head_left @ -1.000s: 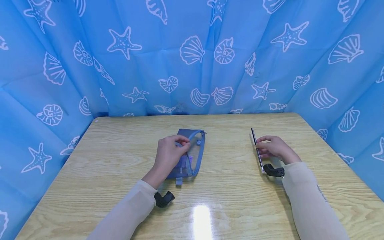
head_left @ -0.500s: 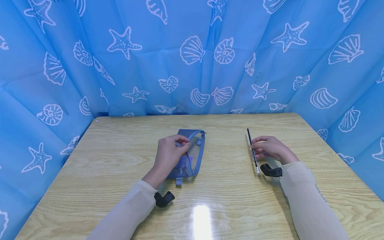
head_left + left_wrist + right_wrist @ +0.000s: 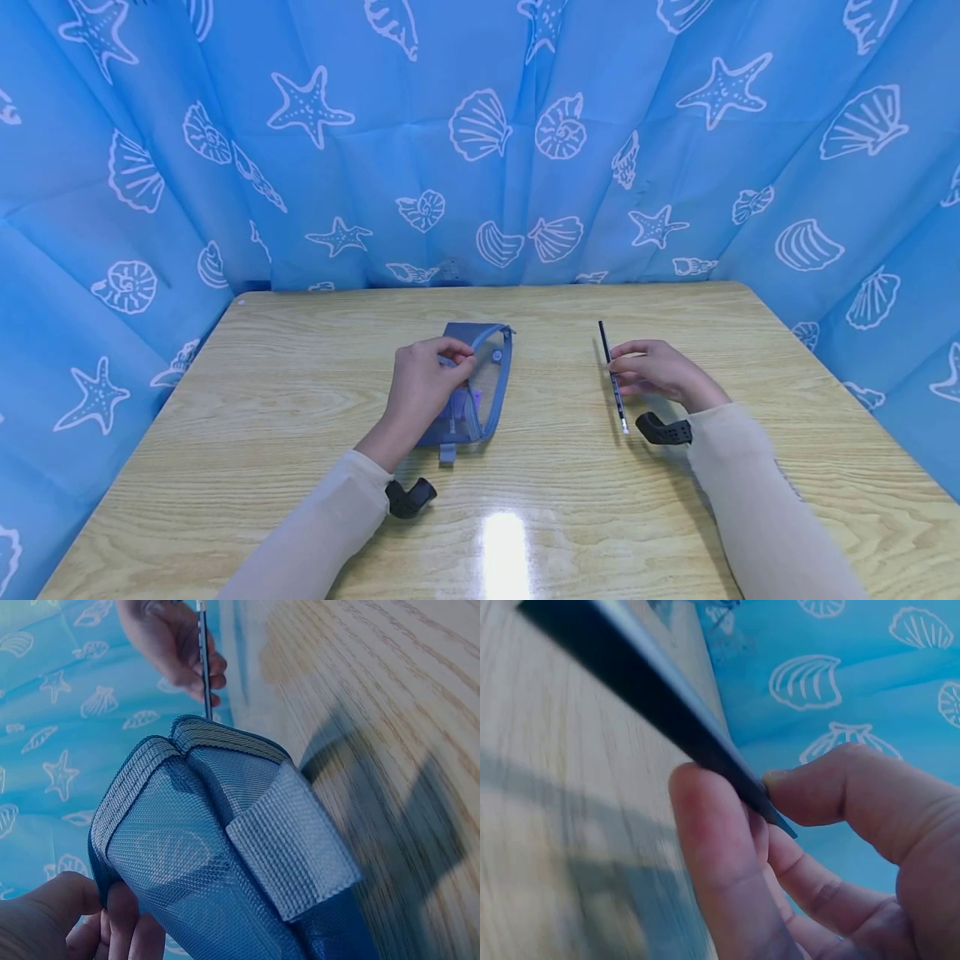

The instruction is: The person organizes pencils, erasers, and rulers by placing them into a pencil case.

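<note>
My left hand (image 3: 426, 379) pinches the upper edge of a blue-grey mesh zip pouch (image 3: 504, 383), whose mouth gapes toward the right. Something purple (image 3: 477, 397) shows inside it, partly hidden by the hand. In the left wrist view, finger and thumb hold the rim of the pouch (image 3: 165, 840), with its fabric tab (image 3: 292, 844) facing the camera. Right of the pouch, my right hand (image 3: 663, 371) pinches a thin dark pencil (image 3: 606, 346) near its middle, its white end toward me. Up close, the pencil (image 3: 652, 690) lies between thumb and fingers, raised over the tabletop.
A wood-grain table (image 3: 300, 358) lies under both hands. Behind it and along the sides hangs a blue curtain (image 3: 420, 167) with white shells and starfish. Black camera mounts (image 3: 411, 498) stick out at both wrists, close over the table.
My right hand has shifted left toward the pouch, carrying the pencil with it. The left hand and pouch have stayed in place.
</note>
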Demonstrator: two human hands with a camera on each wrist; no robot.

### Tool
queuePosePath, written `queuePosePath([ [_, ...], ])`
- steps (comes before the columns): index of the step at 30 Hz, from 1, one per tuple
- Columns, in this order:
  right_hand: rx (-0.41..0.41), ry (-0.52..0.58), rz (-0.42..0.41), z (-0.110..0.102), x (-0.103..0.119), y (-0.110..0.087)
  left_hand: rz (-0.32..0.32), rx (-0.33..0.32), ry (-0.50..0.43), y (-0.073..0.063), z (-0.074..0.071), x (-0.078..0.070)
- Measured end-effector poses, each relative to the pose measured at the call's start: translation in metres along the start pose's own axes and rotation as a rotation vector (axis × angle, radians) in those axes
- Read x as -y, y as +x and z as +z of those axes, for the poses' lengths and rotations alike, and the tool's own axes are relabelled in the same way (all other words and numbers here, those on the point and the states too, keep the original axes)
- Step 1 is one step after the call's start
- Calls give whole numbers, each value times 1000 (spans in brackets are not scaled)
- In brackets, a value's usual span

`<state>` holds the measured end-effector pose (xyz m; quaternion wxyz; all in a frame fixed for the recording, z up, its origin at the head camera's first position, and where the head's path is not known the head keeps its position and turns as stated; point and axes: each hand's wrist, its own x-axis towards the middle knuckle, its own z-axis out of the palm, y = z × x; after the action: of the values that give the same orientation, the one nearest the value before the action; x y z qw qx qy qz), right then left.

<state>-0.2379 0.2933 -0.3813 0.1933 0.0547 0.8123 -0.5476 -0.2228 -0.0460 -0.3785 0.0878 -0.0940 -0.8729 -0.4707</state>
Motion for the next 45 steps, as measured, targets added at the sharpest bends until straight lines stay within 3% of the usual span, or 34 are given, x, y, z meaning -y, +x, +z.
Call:
queuePosePath([
  [19,6,60,-6,26,7,6,12,-5,-10,2,-1,2],
  [45,80,41,-44,59,11,11,8,-15,-19,3,-2,3],
])
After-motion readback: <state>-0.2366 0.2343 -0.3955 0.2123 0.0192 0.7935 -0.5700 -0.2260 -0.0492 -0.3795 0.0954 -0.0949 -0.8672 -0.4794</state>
